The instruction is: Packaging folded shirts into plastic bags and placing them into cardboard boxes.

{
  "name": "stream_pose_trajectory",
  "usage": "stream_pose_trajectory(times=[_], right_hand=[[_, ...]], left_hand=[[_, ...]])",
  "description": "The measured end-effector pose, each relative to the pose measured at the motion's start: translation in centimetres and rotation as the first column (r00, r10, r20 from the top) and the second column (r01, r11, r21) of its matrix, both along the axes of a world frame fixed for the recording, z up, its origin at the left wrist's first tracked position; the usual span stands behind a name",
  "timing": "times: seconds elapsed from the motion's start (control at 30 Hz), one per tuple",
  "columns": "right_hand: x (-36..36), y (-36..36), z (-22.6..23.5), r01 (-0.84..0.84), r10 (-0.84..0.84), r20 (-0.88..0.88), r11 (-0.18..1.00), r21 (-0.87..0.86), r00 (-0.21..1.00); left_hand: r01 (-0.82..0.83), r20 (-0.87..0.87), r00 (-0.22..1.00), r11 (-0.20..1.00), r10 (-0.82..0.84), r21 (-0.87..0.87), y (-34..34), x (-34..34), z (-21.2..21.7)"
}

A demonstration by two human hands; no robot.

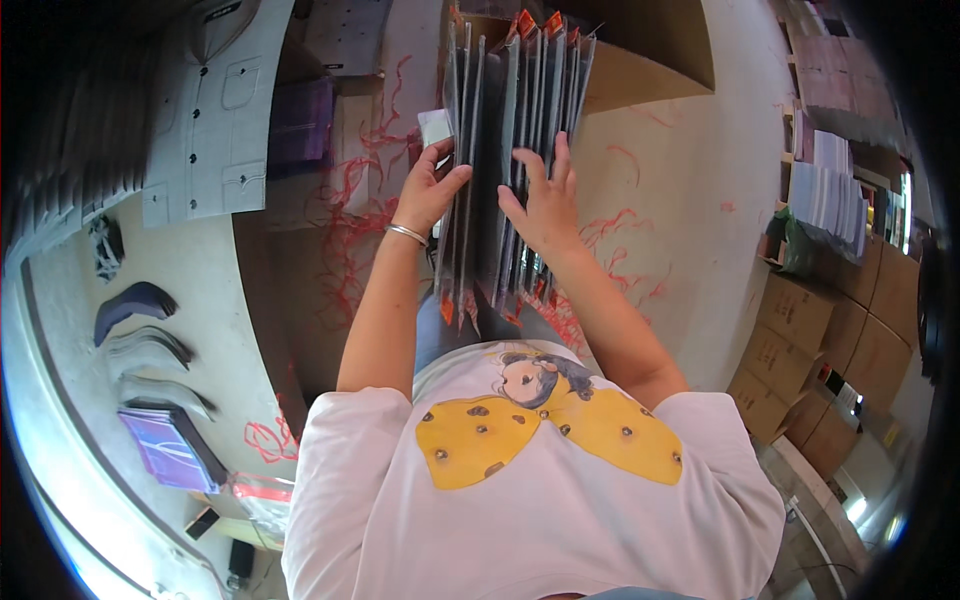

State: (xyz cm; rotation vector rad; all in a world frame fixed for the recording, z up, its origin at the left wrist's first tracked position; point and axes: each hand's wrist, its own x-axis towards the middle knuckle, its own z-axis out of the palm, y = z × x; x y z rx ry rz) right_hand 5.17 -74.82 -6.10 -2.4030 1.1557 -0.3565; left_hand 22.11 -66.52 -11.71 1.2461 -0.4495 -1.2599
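A thick row of flat, dark packages in clear plastic sleeves (525,90) stands on edge in front of my body, with orange-red bits at both ends. A gap splits the row into a thinner left part and a thicker right part. My left hand (432,192), with a silver bangle at the wrist, grips the left part from its outer side. Beside its fingertips is a small white piece (435,127); whether I hold it cannot be told. My right hand (542,200) rests on the top edges of the right part, fingers spread and thumb toward the gap.
Beyond the row stands an open cardboard box (650,50). Red plastic strands (350,200) litter the floor. At left, a table (195,290) bears purple packets (165,450) and curved dark pieces (135,305); a printed shirt-pattern sheet (205,120) lies at its far end. Cartons (785,335) stack up at right.
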Motion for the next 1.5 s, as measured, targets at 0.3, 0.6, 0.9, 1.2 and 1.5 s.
stream_pose_trajectory(times=[0.3, 0.6, 0.9, 1.2, 1.5], right_hand=[[1.8, 0.8, 2.2, 0.030, -0.017, -0.244, 0.998, 0.053, 0.970], [1.6, 0.4, 2.7, 0.323, -0.311, -0.093, 0.927, 0.192, 0.946], [3.5, 0.3, 2.7, 0.258, -0.210, -0.334, 0.960, 0.106, 0.919], [2.5, -2.1, 1.3, 0.378, -0.289, -0.390, 0.910, 0.172, 0.874], [-6.6, -6.1, 0.6, 0.274, -0.247, -0.259, 0.959, 0.076, 0.934]], left_hand=[[0.020, 0.023, 1.000, 1.000, -0.020, 0.010, -0.2, -0.1, 0.8], [-0.048, 0.615, 0.783, 0.979, -0.088, 0.200, -0.4, 0.1, 1.0], [-0.180, 0.794, 0.607, 0.970, -0.020, 0.162, -1.4, -2.7, 1.9], [-0.108, 0.739, 0.465, 0.797, -0.488, 0.594, -1.5, -1.7, 5.2], [0.020, 0.656, 0.484, 0.757, -0.579, 0.654, -2.9, -1.7, 4.6]])
